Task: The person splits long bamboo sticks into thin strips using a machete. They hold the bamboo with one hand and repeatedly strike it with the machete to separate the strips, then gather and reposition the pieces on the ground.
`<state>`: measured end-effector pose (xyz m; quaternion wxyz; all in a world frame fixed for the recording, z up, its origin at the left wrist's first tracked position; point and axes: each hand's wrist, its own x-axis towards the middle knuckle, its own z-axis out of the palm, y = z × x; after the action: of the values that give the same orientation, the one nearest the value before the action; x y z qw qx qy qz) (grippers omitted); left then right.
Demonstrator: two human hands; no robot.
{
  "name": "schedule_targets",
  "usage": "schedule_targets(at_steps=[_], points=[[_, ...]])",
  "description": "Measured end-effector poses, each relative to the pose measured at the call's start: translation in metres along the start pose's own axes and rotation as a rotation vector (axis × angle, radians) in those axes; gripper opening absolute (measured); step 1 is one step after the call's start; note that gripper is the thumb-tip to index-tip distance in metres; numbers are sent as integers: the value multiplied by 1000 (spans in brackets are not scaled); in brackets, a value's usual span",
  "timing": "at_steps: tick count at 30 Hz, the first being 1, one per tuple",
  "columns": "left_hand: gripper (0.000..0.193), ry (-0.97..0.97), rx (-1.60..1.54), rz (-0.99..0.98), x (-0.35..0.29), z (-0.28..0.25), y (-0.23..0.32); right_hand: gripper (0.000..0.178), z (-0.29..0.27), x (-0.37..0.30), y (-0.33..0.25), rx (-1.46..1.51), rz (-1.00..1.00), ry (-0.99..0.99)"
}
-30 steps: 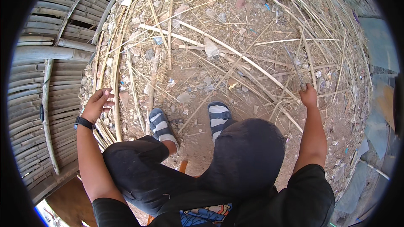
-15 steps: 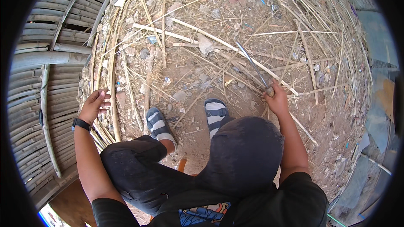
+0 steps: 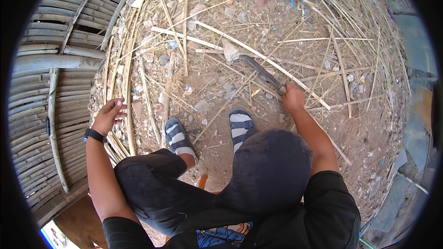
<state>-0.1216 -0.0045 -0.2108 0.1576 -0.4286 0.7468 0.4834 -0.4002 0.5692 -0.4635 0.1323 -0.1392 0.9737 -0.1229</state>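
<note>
My right hand (image 3: pixel 293 97) is closed around the handle of a machete (image 3: pixel 261 70). Its dark blade points forward and to the left, over the littered ground, with the flat side showing and the tip close to a pale stone (image 3: pixel 231 51). On the far side my left hand (image 3: pixel 109 115) is held out in the air with its fingers loosely apart and nothing visible in them. Beneath and beside it lie long split bamboo strips (image 3: pixel 130 74). Another long pale bamboo strip (image 3: pixel 258 54) runs slantwise just beyond the blade.
A bamboo slat wall (image 3: pixel 34 97) rises at the left. My sandalled feet (image 3: pixel 177 138) rest on dirt strewn with stones, straw and scraps. More thin bamboo strips (image 3: pixel 341 71) are scattered at the right, before grey sheets (image 3: pixel 410 110) along the edge.
My right hand has moved a little left and forward. The machete has turned, so its broad side shows instead of a thin edge. My left hand stays much the same.
</note>
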Motion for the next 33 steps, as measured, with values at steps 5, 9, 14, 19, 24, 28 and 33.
schedule_targets(at_steps=[5, 9, 14, 19, 24, 28, 33], points=[[43, 62, 32, 140, -4, 10, 8, 38, -53, -18, -19, 43, -84, 166], [33, 45, 131, 376, 1, 32, 26, 34, -114, -25, -48, 241, -100, 250], [35, -110, 381, 713, -29, 96, 111, 35, -193, -28, -66, 356, -73, 312], [36, -79, 120, 808, -63, 131, 196, 32, -241, -28, -88, 567, -125, 407], [52, -131, -187, 819, -77, 152, 268, 29, -281, -48, -118, 801, -199, 386], [65, -111, -405, 803, -112, 166, 307, 33, -302, -69, -145, 815, -274, 319], [44, -66, -533, 825, -117, 180, 328, 34, -297, -80, -157, 830, -369, 312]])
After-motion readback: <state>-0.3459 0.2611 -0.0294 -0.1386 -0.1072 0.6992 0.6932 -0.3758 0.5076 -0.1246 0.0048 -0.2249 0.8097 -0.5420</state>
